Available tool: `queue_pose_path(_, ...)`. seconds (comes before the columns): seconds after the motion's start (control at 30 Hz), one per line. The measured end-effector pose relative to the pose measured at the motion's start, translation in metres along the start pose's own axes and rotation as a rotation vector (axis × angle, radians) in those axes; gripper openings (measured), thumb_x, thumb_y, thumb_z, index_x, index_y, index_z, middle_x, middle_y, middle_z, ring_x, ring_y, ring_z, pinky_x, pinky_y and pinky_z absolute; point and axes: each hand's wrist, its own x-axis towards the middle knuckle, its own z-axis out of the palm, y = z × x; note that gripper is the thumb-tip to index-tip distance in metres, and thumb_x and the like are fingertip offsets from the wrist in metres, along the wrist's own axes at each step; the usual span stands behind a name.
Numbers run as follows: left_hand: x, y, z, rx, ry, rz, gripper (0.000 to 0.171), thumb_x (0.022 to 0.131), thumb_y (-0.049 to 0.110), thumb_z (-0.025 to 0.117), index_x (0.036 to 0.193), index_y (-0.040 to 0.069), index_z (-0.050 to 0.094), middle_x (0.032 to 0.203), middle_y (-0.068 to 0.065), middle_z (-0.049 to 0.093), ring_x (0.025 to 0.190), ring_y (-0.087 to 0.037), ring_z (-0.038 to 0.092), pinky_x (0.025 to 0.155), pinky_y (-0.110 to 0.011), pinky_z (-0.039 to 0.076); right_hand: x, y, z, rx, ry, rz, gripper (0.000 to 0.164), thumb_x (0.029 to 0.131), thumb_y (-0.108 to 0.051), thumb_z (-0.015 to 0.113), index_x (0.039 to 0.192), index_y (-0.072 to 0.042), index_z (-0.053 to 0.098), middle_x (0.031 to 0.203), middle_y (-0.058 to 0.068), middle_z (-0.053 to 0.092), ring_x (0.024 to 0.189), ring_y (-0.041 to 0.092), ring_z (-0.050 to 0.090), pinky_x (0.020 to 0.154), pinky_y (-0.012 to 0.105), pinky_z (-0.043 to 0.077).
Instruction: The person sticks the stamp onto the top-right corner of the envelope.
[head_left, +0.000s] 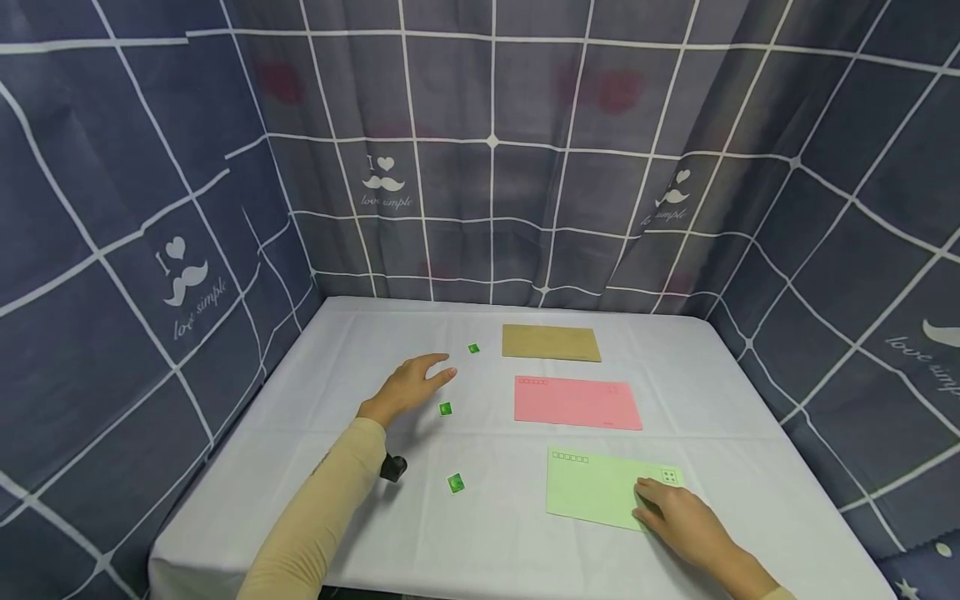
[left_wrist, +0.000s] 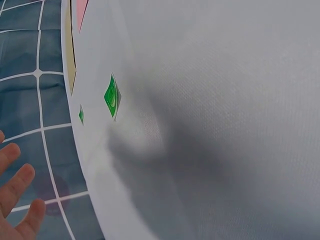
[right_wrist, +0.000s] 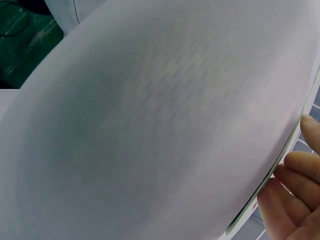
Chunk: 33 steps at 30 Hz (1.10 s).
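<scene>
My left hand (head_left: pixel 408 387) hovers over the white table, its fingers loosely extended and holding nothing. Three small green square pieces, sticker-like, lie around it: a far one (head_left: pixel 474 348) beyond the fingertips, a middle one (head_left: pixel 446 408) just below the thumb, and a near one (head_left: pixel 456 482) closer to the front. In the left wrist view the fingers (left_wrist: pixel 15 200) are spread at the edge. My right hand (head_left: pixel 686 523) rests its fingertips on the right part of a light green envelope (head_left: pixel 592 487), which has a dotted square mark at its upper right corner.
A pink envelope (head_left: pixel 573 404) lies behind the green one, and a tan envelope (head_left: pixel 551 342) farther back. A black wrist device (head_left: pixel 393 467) sticks out from the left sleeve. Dark checked curtains (head_left: pixel 457 183) enclose the table's (head_left: pixel 360 333) back and sides.
</scene>
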Motion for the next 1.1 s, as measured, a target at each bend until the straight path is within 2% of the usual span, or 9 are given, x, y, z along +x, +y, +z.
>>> queue_pose_path(0.23, -0.002, 0.001, 0.001, 0.001, -0.009, -0.004, 0.065, 0.1, 0.06, 0.047, 0.149, 0.018, 0.048, 0.154, -0.009, 0.047, 0.144, -0.035, 0.041, 0.117, -0.056, 0.033, 0.002, -0.002, 0.002, -0.004, 0.02, -0.02, 0.034, 0.083, -0.02, 0.079, 0.111, -0.001, 0.073, 0.122, 0.017, 0.071, 0.113, 0.041, 0.067, 0.094, 0.054, 0.054)
queue_pose_path(0.67, 0.0, 0.005, 0.0, 0.011, -0.004, -0.001, 0.052, 0.104, 0.048, 0.046, 0.147, 0.019, 0.05, 0.152, -0.011, 0.049, 0.137, -0.037, 0.05, 0.114, -0.055, 0.038, 0.01, -0.012, 0.006, 0.002, 0.019, -0.013, 0.035, 0.083, -0.022, 0.08, 0.11, -0.001, 0.074, 0.122, 0.017, 0.071, 0.112, 0.04, 0.067, 0.093, 0.055, 0.054)
queue_pose_path(0.9, 0.0, 0.002, 0.0, 0.027, -0.008, -0.002, 0.053, 0.104, 0.049, 0.047, 0.148, 0.019, 0.05, 0.152, -0.011, 0.05, 0.133, -0.037, 0.053, 0.112, -0.055, 0.04, 0.014, -0.016, 0.008, 0.009, 0.006, -0.006, 0.036, 0.084, -0.022, 0.079, 0.111, 0.0, 0.073, 0.124, 0.018, 0.07, 0.114, 0.041, 0.066, 0.094, 0.055, 0.053)
queue_pose_path(1.1, -0.001, 0.004, -0.001, 0.021, -0.025, 0.002, 0.053, 0.102, 0.045, 0.053, 0.147, 0.018, 0.05, 0.151, -0.012, 0.051, 0.131, -0.04, 0.054, 0.111, -0.056, 0.041, 0.018, -0.018, 0.006, -0.005, -0.01, -0.005, 0.035, 0.083, -0.022, 0.08, 0.11, -0.001, 0.074, 0.123, 0.016, 0.071, 0.114, 0.04, 0.067, 0.095, 0.055, 0.053)
